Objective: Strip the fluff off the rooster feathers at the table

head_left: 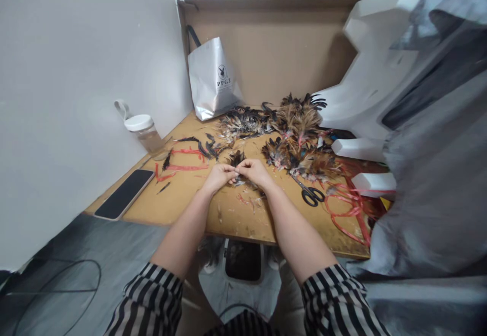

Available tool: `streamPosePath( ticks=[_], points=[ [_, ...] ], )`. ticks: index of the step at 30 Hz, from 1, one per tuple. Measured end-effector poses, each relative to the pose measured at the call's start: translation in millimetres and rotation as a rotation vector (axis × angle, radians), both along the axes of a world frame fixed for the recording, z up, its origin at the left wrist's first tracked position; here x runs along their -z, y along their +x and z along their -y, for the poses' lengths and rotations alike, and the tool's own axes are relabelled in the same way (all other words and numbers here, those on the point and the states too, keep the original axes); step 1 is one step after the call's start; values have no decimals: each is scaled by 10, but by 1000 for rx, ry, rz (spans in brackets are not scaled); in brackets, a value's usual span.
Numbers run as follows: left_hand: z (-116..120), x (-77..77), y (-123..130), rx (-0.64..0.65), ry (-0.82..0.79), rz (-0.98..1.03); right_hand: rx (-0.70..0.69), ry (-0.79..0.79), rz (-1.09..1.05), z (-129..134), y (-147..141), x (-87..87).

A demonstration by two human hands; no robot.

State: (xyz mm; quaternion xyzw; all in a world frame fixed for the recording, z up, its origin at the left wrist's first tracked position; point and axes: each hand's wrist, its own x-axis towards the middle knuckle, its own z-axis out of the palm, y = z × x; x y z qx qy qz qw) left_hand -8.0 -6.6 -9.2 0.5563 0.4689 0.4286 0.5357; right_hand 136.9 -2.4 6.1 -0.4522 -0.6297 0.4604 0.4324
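Observation:
Over the middle of the wooden table, my left hand (220, 177) and my right hand (255, 171) meet fingertip to fingertip. Both pinch a small bunch of dark feathers (236, 158), whose tips stick up beyond my fingers. The bunch's lower end is mostly hidden by my fingers. Loose feather bits and red scraps (249, 201) lie just below my hands. To the right are piles of brown and black feathers (300, 161), with black-handled scissors (312, 196) in front of them. Red plastic strips (186, 167) lie to the left of my hands.
A phone (125, 194) lies at the table's left edge, near a white-lidded jar (146, 133). A silver bag (211, 79) stands at the back by more feathers (245, 121). Tangled red strips (348, 204) and a white foam piece (375, 183) are at the right, beside grey cloth (437, 173).

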Motion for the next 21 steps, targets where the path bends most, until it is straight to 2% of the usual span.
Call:
streamPosePath(
  ticks=[4, 6, 10, 13, 16, 21],
  points=[
    [20, -22, -3, 9, 4, 8, 54, 73, -29, -57, 59, 3],
    [25, -29, -7, 31, 5, 22, 39, 132, 7, -88, 97, 18],
    [20, -25, -17, 69, 14, 49, -53, 274, 216, -102, 127, 55],
    [8, -12, -23, 78, 21, 54, -52, 361, 399, -80, 122, 60],
    [-1, -3, -28, 77, 24, 38, -34, 394, 491, -58, 123, 44],
    [-9, 0, -35, 98, 18, 34, -38, 405, 518, -45, 134, 17]
  ],
)
